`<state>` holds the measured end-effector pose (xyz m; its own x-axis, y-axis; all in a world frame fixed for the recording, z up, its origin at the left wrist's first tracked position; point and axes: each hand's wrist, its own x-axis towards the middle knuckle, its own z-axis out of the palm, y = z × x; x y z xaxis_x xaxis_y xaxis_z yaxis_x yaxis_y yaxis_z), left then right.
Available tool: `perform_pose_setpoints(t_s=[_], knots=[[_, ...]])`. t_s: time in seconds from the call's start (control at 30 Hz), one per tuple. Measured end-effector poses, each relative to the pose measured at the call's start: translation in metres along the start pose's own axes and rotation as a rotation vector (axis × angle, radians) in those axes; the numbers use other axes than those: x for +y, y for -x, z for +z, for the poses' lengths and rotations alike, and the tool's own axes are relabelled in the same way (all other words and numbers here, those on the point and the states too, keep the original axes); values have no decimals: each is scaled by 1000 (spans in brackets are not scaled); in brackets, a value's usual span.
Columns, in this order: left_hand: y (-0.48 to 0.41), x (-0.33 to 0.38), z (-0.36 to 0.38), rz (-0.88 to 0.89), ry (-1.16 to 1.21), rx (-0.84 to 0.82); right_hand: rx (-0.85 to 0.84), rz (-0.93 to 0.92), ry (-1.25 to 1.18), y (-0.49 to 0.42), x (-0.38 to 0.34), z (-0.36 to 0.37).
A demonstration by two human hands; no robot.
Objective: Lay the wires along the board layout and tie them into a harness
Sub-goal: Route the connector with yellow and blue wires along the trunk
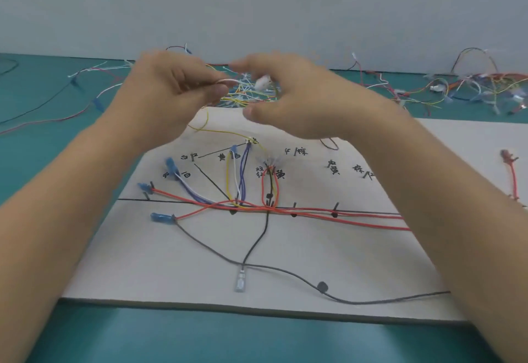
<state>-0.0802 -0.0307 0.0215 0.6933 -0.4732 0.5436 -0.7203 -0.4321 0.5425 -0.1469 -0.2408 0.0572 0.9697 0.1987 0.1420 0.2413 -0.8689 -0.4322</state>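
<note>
Board (pixel 285 277), pale w/ hand-drawn black layout lines and handwritten marks, lies flat on teal worktop (pixel 200 334), its front edge near worktop's front edge.

Head view: two red wires (pixel 343 218) run along the long horizontal line from board's ctr out toward its R edge, passing short dark pegs (pixel 335 208). At L side of board they fan out to blue terminals (pixel 161 216). Purple wires (pixel 244 174) and a yellow wire (pixel 228 176) rise from the main line toward board's far edge. A red loop (pixel 263 188) stands just R of them. A dark grey wire (pixel 257 245) drops from the line toward the front edge, ending at a flat metal terminal (pixel 239 282); another grey run curves to the R edge and carries a small round black piece (pixel 322 287).

Both hands are raised over board's far edge, close together, blurred. L hand (pixel 171 88): fingers curled, pinching a thin white wire (pixel 228 80). R hand (pixel 288 96): index and thumb form a C; a white connector (pixel 263 82) shows near its fingertips, but can't tell if it grips anything.

Loose wire tangle (pixel 245 96) lies behind the hands at worktop's far edge; a bigger multi-colour pile (pixel 471 85) sits at far R corner. Second board (pixel 471 139) sits at R, w/ a short red lead (pixel 513 179) on it.
</note>
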Motion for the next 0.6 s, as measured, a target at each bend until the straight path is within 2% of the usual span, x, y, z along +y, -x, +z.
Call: perform_pose_setpoints(t_s=[0.07,0.23,0.33,0.43,0.53,0.6], knots=[[0,3,1,37,-29,8,16,8,-103,-1,1,0],[2,-22,0,-89,-139,-35,139,33,-373,3,18,-32],[2,-40,-2,-176,-162,-26,337,89,-433,5,29,-52],[1,-54,-5,-271,-157,55,513,191,-456,9,45,-71],[1,-62,-10,-336,-116,114,572,221,-552,13,60,-85],[2,-63,-13,-360,-82,124,536,207,-591,15,67,-89]])
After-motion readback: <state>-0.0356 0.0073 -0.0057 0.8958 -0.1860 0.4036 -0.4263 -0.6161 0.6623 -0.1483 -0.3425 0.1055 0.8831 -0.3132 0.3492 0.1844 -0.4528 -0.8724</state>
